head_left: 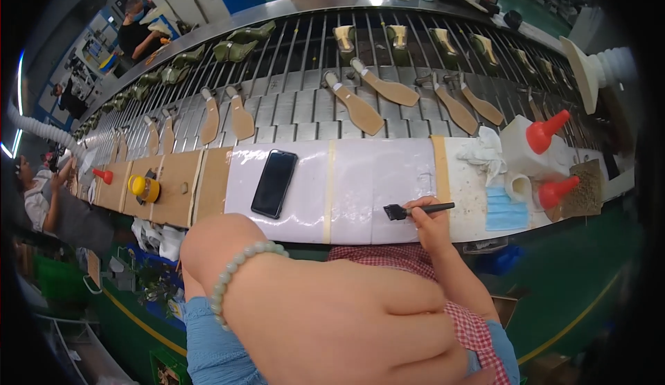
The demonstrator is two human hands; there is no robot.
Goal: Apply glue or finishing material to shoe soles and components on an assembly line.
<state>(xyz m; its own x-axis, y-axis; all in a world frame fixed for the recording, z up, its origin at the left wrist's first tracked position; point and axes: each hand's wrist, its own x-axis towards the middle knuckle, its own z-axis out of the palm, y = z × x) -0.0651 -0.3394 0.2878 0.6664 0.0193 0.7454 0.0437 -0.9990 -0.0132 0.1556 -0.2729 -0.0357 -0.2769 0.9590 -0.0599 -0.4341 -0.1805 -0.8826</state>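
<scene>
My right hand (pixel 433 227) is closed around the dark handle of a small brush (pixel 438 208). Its black bristles point left, just above the pale sheet-covered work surface (pixel 353 205). Very close to the camera, my left hand (pixel 339 309) fills the lower middle, its back toward me and a pale green bead bracelet (pixel 223 281) on the wrist. The ends of its fingers are hidden, so its grip does not show. A black phone (pixel 274 184) lies flat on the surface, left of the brush.
Beyond the work surface, shoe soles (pixel 357 106) and green shoe uppers (pixel 232 50) sit on a slatted metal conveyor (pixel 291 101). Red-nozzled white containers (pixel 523 139) and a blue mask (pixel 506 208) are at right. A yellow-lidded jar (pixel 144 188) stands at left; other people work farther off.
</scene>
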